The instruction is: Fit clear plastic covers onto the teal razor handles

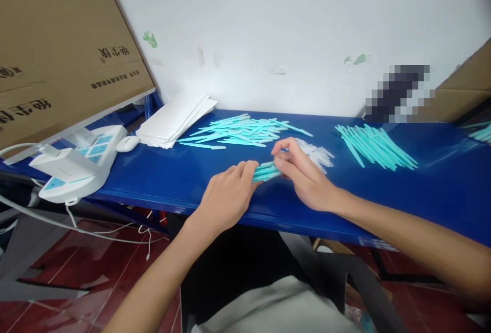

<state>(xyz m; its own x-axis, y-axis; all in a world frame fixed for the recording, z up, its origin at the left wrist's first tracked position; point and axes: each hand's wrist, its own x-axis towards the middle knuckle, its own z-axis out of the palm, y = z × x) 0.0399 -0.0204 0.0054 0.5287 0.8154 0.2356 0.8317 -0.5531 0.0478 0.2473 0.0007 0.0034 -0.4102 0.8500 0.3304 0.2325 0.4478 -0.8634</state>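
My left hand (230, 190) is closed round one end of a small bundle of turquoise sticks (265, 172), held above the front part of the blue table. The fingertips of my right hand (301, 169) pinch the other end of the same bundle. Behind my hands lies a loose pile of turquoise sticks (245, 130) with pale tips. Small translucent white pieces (316, 154) are spread just beyond my right hand, partly hidden by it. Farther right, a second group of turquoise sticks (376, 146) lies roughly side by side.
White paper sheets or envelopes (176, 118) are stacked at the back left. Beside them are a white oval case (128, 143) and a power strip (86, 164) with plugs and cables. A large cardboard box (69, 51) stands at the left of the blue table (153, 177), against a white wall.
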